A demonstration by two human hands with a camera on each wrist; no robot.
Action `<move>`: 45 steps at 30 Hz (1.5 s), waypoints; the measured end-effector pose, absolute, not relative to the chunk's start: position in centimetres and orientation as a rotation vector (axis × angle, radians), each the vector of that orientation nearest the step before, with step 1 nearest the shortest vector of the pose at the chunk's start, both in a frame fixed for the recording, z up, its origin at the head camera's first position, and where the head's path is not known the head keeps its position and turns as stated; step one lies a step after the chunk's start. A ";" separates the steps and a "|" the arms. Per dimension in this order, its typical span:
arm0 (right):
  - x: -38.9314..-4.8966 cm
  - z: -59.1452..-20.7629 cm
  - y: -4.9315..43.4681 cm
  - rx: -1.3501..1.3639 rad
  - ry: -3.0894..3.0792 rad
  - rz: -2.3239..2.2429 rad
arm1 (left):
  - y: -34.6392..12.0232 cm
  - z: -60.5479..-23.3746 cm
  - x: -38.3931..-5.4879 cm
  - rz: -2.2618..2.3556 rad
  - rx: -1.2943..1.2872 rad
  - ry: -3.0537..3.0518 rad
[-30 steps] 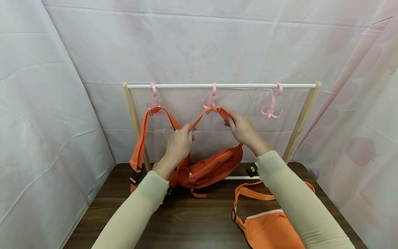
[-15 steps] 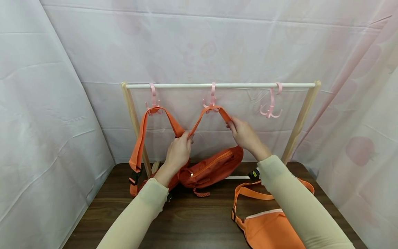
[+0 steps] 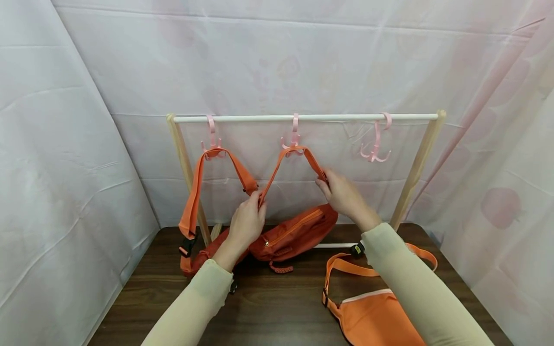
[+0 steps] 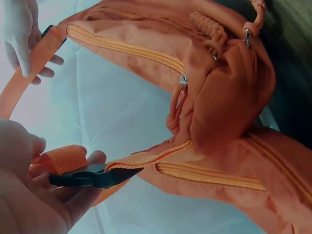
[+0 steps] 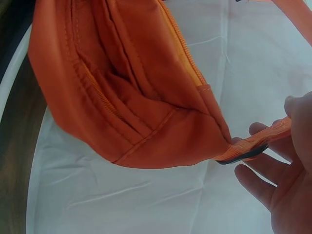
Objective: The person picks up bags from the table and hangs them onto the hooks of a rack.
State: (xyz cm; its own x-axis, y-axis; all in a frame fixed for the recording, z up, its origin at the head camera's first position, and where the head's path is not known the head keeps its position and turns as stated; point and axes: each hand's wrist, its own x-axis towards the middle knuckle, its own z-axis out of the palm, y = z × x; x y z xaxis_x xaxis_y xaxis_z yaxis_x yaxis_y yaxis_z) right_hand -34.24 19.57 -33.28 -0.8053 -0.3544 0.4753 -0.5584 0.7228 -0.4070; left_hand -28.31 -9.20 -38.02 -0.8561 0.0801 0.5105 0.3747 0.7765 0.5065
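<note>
A dark orange waist bag (image 3: 298, 233) hangs tilted, its strap (image 3: 277, 168) looped over the middle pink hook (image 3: 295, 137). My left hand (image 3: 245, 218) grips that strap left of the hook; in the left wrist view its fingers are around a black buckle (image 4: 92, 178) and the webbing. To the right, my right hand (image 3: 344, 194) pinches the strap's other side, beside the bag's end and a small black buckle (image 5: 241, 156) in the right wrist view. Another orange waist bag (image 3: 212, 247) hangs from the left pink hook (image 3: 212, 134), partly hidden behind my left forearm.
A white rail (image 3: 255, 118) between wooden posts (image 3: 417, 170) carries the hooks. The right pink hook (image 3: 375, 144) bears nothing. On the dark wooden table (image 3: 277, 307), a lighter orange bag (image 3: 378, 317) lies at front right, partly under my right sleeve. White curtains stand around.
Both hands have slid slightly lower, the right one also a little outward. The strap stays over the middle hook and hangs more evenly; the bag below has settled slightly.
</note>
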 end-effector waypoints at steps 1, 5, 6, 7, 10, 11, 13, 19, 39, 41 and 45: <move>-34.2 -33.4 19.6 0.711 -2.563 0.783 | -9.2 -38.2 -28.3 -0.844 -0.347 -2.491; -33.7 -33.7 19.8 0.719 -2.567 0.797 | -9.1 -38.6 -28.0 -0.853 -0.371 -2.461; -33.6 -33.8 19.9 0.717 -2.568 0.805 | -9.1 -38.6 -27.9 -0.858 -0.373 -2.456; -33.5 -33.9 20.0 0.714 -2.570 0.810 | -9.1 -38.7 -27.8 -0.861 -0.372 -2.456; -33.2 -34.2 20.2 0.707 -2.570 0.814 | -9.1 -38.8 -27.6 -0.871 -0.372 -2.455; -33.1 -34.3 20.4 0.706 -2.568 0.815 | -9.1 -38.9 -27.5 -0.876 -0.371 -2.456; -33.0 -34.6 20.6 0.708 -2.562 0.817 | -9.1 -39.0 -27.3 -0.886 -0.367 -2.453; -32.1 -35.1 21.1 0.700 -2.554 0.816 | -9.0 -39.3 -27.0 -0.939 -0.362 -2.440; -29.2 -36.4 22.5 0.676 -2.539 0.697 | -9.4 -40.2 -25.6 -0.944 -0.395 -2.394; -28.9 -36.4 22.6 0.671 -2.545 0.687 | -9.5 -40.2 -25.4 -0.940 -0.402 -2.382; -28.3 -36.5 22.7 0.658 -2.556 0.669 | -9.5 -40.2 -25.0 -0.914 -0.411 -2.362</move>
